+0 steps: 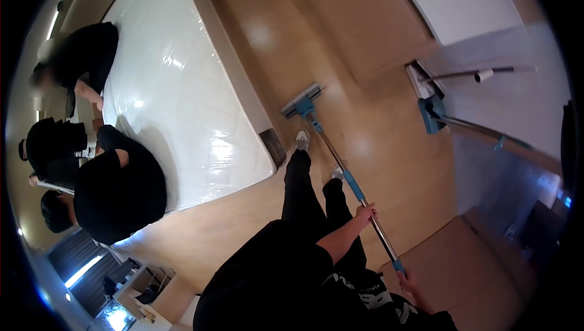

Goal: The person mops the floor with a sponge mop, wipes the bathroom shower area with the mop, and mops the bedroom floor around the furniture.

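Observation:
A long mop handle [380, 233] slants from lower right to upper left. My left hand [367, 212] is wrapped round its metal middle, just below a blue sleeve. Near the handle's end, my right hand [409, 282] is closed on the blue grip, partly hidden by its angle. The blue and grey mop head [302, 101] rests on the wooden floor [365, 130], just ahead of my shoes.
A plastic-wrapped mattress [182, 87] lies on a bed frame at left. Several people in black, one a crouching person [121, 188], are beside it. A blue broom or dustpan [433, 115] and another mop [423, 78] lean at right, near a brown panel [347, 20].

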The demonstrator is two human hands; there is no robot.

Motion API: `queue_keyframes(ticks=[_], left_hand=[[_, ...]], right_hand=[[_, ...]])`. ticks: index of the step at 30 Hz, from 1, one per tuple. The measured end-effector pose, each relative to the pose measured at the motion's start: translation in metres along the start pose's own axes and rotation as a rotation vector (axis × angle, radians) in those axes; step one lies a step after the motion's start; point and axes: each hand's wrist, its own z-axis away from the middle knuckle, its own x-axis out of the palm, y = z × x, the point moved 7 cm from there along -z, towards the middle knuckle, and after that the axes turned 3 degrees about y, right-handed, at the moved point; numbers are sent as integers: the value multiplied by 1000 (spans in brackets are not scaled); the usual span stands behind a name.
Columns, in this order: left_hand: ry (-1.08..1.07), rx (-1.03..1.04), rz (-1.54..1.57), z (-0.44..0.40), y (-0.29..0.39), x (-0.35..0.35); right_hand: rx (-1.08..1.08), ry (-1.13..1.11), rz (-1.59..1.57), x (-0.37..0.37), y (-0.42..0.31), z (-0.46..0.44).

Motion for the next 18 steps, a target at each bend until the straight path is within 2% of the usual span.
queue_keyframes(ticks=[1,3,4,5,6,7,8,9,10,12,13,14,15,17,18], left_hand=[[1,-4,-20,-11,-2,-8],[81,235,-118,-33,26,-31],[93,329,-184,-34,54,-43],[90,535,-243,-47,88,-61],[93,524,-253,-13,129,-62],[111,658,-343,3,175,-66],[147,710,-381,1,209,-80],[187,630,-406,11,236,-84],[152,730,-528,11,268,-90],[117,794,-580,36,307,-93],[132,869,-611,57,315,-94],[141,955,-639,74,326,-89],[146,957,-649,55,345,-98],[192,1239,-857,16,378,-130],[203,1240,-875,42,375,-123]], right_hand=[[-207,105,325,0,-12,-2],[-167,149,368,30,-52,7],[-189,118,351,47,-85,14],[-280,131,276,75,-93,-2],[-298,36,128,101,-117,-12],[-379,73,178,121,-152,-21],[-334,75,143,132,-194,-19],[-366,98,181,152,-225,-38],[-414,113,110,172,-252,-61],[-708,159,130,226,-309,-121],[-599,109,3,211,-355,-101],[-574,40,-36,220,-382,-114],[-596,70,8,229,-407,-130],[-501,-12,-190,235,-436,-136],[-502,-24,-206,236,-440,-131]])
